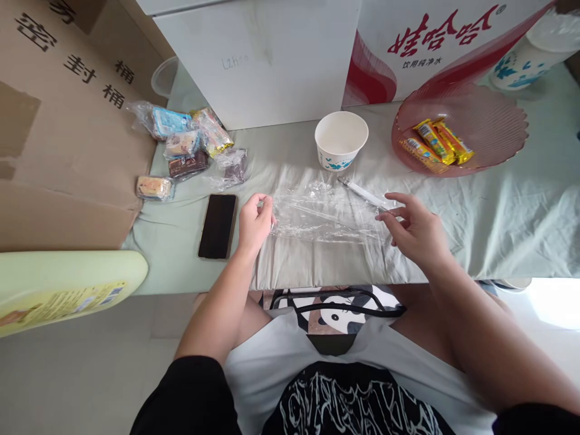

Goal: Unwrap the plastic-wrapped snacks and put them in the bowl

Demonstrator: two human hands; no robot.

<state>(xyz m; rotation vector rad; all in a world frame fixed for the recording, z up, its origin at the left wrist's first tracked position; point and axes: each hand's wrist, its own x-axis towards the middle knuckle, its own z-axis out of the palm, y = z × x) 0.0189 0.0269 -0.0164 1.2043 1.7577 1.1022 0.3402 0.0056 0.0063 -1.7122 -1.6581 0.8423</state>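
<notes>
A sheet of clear, crinkled plastic film stretches between my two hands, low over the cloth. My left hand is closed in a pinch on the film's left end. At its right end my right hand pinches the film between thumb and fingers, with the index finger raised. A slim white pen-like tool with a dark tip lies beside the film, its near end reaching toward my right fingers; whether they touch it I cannot tell. Behind the film stands a white paper bowl with blue leaf prints, upright.
A black phone lies left of my left hand. Several wrapped snacks sit farther back. A pink glass bowl holds yellow-wrapped bars. White boxes and a cardboard box border the table. A green bottle stands left.
</notes>
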